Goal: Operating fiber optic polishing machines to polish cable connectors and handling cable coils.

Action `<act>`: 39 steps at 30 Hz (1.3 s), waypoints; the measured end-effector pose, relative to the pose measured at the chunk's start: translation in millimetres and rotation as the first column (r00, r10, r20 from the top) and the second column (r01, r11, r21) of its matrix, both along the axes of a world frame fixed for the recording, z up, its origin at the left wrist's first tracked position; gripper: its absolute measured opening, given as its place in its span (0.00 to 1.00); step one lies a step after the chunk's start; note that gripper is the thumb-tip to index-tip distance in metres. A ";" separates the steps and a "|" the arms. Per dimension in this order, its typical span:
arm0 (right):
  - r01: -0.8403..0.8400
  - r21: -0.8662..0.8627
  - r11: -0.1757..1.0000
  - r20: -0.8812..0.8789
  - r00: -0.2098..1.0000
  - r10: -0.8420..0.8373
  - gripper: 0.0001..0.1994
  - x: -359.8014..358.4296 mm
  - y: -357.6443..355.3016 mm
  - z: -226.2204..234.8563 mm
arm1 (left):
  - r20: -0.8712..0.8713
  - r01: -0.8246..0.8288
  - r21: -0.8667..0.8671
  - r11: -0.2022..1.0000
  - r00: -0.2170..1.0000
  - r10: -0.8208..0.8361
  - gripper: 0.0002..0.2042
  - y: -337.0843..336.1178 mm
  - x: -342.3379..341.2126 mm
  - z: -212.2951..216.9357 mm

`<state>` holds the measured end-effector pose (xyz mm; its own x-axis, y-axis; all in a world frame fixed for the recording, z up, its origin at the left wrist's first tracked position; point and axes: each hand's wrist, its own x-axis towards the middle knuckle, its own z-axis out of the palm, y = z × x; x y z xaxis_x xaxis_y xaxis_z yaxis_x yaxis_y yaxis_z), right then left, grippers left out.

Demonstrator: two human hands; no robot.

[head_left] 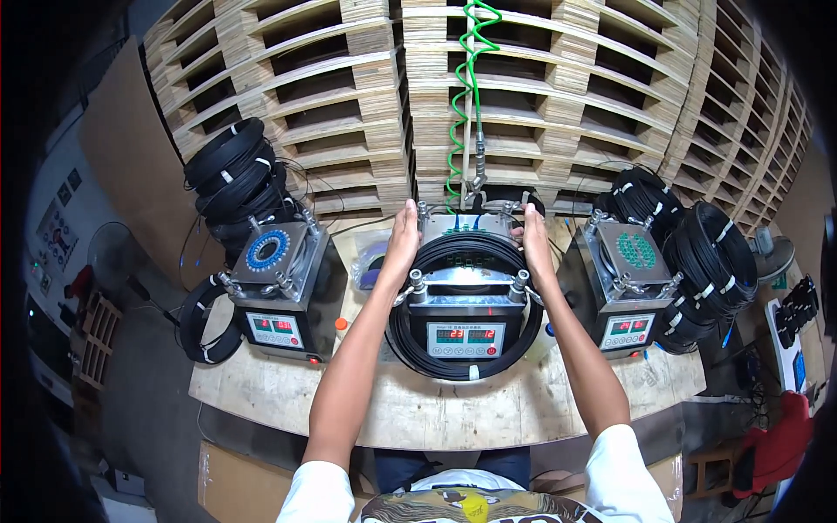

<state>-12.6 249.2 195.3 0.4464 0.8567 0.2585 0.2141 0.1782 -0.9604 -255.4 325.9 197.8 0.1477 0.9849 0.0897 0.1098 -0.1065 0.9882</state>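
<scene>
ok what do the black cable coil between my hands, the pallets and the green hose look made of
Black cable coil: probably plastic jacket, judging by smooth, slightly shiny strands. Pallets: bare matte wood; layered edges suggest plywood. Green hose: likely glossy plastic, given its springy spirals.

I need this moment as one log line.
left hand: at middle machine, left side; right hand: at its right side; black cable coil: looped around its front

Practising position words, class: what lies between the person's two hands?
Head view: a black cable coil and the middle machine's top lie between the left hand and right hand.
</scene>
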 end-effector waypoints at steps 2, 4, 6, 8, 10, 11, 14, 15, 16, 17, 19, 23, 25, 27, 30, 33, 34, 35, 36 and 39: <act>0.025 -0.019 1.000 0.067 0.997 -0.024 0.37 -0.4 1.9 0.6 | -0.038 0.054 -0.005 0.999 0.998 -0.054 0.43 1.0 -2.7 0.6; 0.004 -0.036 0.999 0.057 0.998 -0.002 0.36 0.5 5.2 -2.9 | -0.053 0.038 0.009 0.999 0.998 -0.037 0.42 4.8 -4.2 -3.6; -0.007 -0.055 0.998 0.048 0.999 0.009 0.36 8.3 10.1 -11.0 | -0.064 0.032 0.020 0.999 0.997 -0.031 0.42 4.1 -0.1 -2.0; 0.005 -0.044 0.999 0.118 0.993 0.000 0.36 12.2 14.3 -15.3 | -0.048 0.013 -0.016 1.000 0.999 -0.014 0.40 2.0 1.0 -2.4; 0.003 -0.040 0.999 0.122 0.992 0.002 0.36 13.9 14.8 -17.1 | -0.029 -0.035 -0.007 0.999 0.999 0.035 0.40 0.2 3.3 -3.8; -0.002 -0.037 0.999 0.124 0.992 0.007 0.36 11.1 14.0 -15.4 | -0.012 -0.086 0.001 0.996 0.996 0.086 0.40 1.1 2.0 -5.9; 0.013 -0.029 0.999 0.096 0.995 -0.010 0.35 2.4 10.9 -11.7 | -0.056 -0.085 -0.006 0.996 0.995 0.085 0.42 4.7 -3.0 -6.7; 0.013 -0.031 0.999 0.096 0.995 -0.010 0.35 1.6 9.3 -9.8 | -0.057 -0.085 -0.008 0.996 0.995 0.085 0.42 3.7 -2.4 -5.4; 0.018 -0.029 0.999 0.101 0.995 -0.015 0.35 0.8 8.2 -7.8 | -0.052 -0.078 -0.003 0.997 0.996 0.078 0.42 2.6 -2.0 -4.4; 0.025 -0.027 0.999 0.108 0.994 -0.022 0.34 2.0 7.7 -8.2 | -0.046 -0.069 0.003 0.998 0.997 0.069 0.42 0.8 -1.0 -2.8; 0.034 -0.018 0.999 0.110 0.993 -0.032 0.34 2.7 7.6 -9.9 | -0.048 -0.049 -0.006 0.999 0.998 0.049 0.41 -2.4 -0.5 0.3; 0.079 0.049 0.996 0.242 0.966 -0.088 0.32 16.7 23.6 -24.4 | -0.038 -0.006 0.051 0.999 0.999 0.008 0.40 10.7 3.9 -8.6; 0.052 -0.006 0.999 0.209 0.977 -0.049 0.32 11.6 20.2 -22.2 | -0.035 0.022 0.025 0.999 0.999 -0.021 0.40 13.4 -1.1 -12.7; 0.031 -0.059 0.998 0.176 0.984 -0.020 0.32 7.9 15.5 -16.6 | -0.029 0.059 -0.001 0.998 0.998 -0.059 0.40 12.0 -2.6 -10.9; 0.031 -0.078 0.996 0.193 0.981 -0.016 0.32 7.5 16.0 -14.8 | -0.057 0.053 -0.003 0.999 0.997 -0.053 0.39 10.6 -4.0 -8.9; 0.028 -0.070 0.997 0.199 0.980 -0.013 0.32 19.1 21.7 -24.4 | -0.079 0.069 0.006 0.998 0.995 -0.068 0.40 9.7 1.0 -6.4; 0.049 -0.035 0.998 0.229 0.973 -0.040 0.32 25.3 24.5 -28.3 | -0.087 0.067 0.008 0.998 0.994 -0.066 0.40 9.6 5.1 -5.4; 0.064 -0.003 0.998 0.257 0.965 -0.061 0.32 28.7 26.8 -33.6 | -0.097 0.059 0.006 0.998 0.994 -0.058 0.40 9.3 6.8 -6.2; 0.048 -0.003 0.999 0.254 0.966 -0.046 0.32 20.2 27.2 -30.5 | -0.100 0.043 0.006 0.999 0.994 -0.043 0.40 15.8 0.7 -14.6; 0.022 -0.044 0.999 0.197 0.980 -0.014 0.31 13.2 24.7 -26.9 | -0.111 -0.049 0.128 0.991 0.992 0.063 0.34 24.0 -0.8 -25.8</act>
